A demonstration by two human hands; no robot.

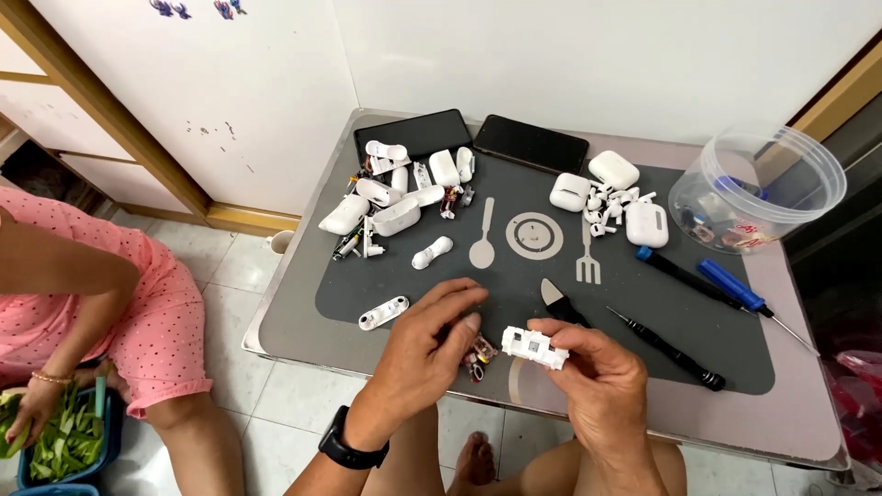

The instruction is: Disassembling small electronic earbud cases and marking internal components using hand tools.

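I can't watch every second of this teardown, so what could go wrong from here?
1. The right hand pinches the white case insert by one end, above the table's near edge; if it slips it may fall to the floor.
2. The small board at the left hand's fingertips lies close to that same edge and could get knocked off.
3. The pry tool lies just behind both hands and might catch a finger.
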